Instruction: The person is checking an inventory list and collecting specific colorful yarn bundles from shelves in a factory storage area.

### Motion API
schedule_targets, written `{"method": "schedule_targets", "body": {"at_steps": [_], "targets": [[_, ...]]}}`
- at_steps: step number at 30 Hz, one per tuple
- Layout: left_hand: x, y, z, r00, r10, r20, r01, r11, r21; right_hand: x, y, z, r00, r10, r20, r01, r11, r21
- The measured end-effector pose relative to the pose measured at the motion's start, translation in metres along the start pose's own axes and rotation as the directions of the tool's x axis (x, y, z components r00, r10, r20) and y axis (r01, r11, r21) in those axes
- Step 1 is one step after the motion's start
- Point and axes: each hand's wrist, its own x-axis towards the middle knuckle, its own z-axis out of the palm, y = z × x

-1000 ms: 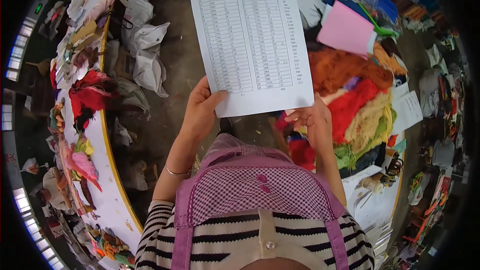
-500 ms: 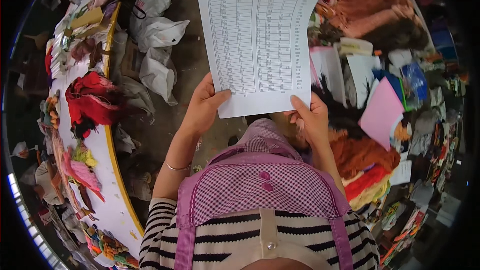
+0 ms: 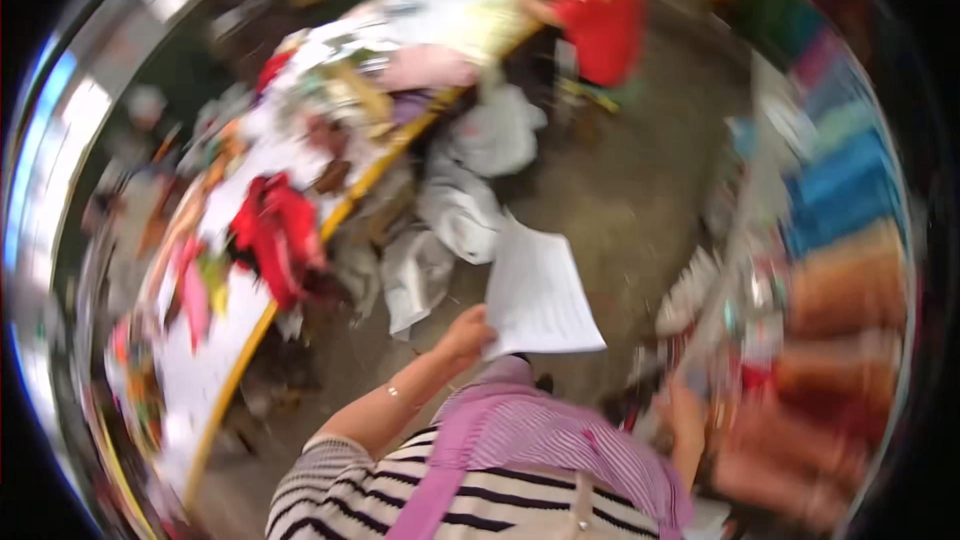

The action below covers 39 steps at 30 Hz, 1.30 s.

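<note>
My left hand [image 3: 466,336] is closed on the lower left edge of a white printed sheet [image 3: 543,292], held out over the floor in front of me. The print on it is smeared by motion. Off to the right, my right hand [image 3: 682,406] is apart from the sheet, near the shelf side with brown and orange yarn bundles [image 3: 835,375]. Blur hides its fingers, so I cannot make out whether it touches anything.
To the left runs a long white table [image 3: 195,410] with a yellow edge, bearing red yarn [image 3: 275,235] and other bundles. White plastic bags [image 3: 460,205] lie beside it. A person in red [image 3: 600,25] is at its far end. Blue yarn [image 3: 845,190] lies at the right.
The view has swung, and all is blurred. My right hand has let go of the sheet and moved away to the right. My left hand still holds the sheet, now lower in view.
</note>
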Motion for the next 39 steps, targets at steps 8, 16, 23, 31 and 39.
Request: {"method": "schedule_targets", "body": {"at_steps": [8,16,23,31,39], "targets": [[0.157,0.047,0.104,0.996,0.055,-0.073,-0.073,0.959,-0.275,0.257,-0.006,-0.112,0.904,-0.414,-0.102,0.426,0.866,0.262],[0.365,0.13,0.23,1.0,-0.005,0.019,0.01,0.967,-0.253,0.413,0.218,-0.043,0.991,-0.02,0.129,0.01,0.997,0.08],[0.491,0.218,0.341,0.991,-0.093,0.098,0.097,0.995,-0.039,0.479,0.318,-0.048,0.916,0.171,0.362,-0.251,0.95,0.185],[0.65,0.278,0.462,0.991,-0.096,0.098,0.096,0.995,0.001,0.67,0.375,-0.148,0.929,0.13,0.346,-0.186,0.973,0.134],[0.794,0.375,0.554,0.992,-0.03,0.12,0.056,0.974,-0.218,0.973,0.32,-0.421,0.93,-0.187,-0.318,0.256,0.948,0.19]]}}
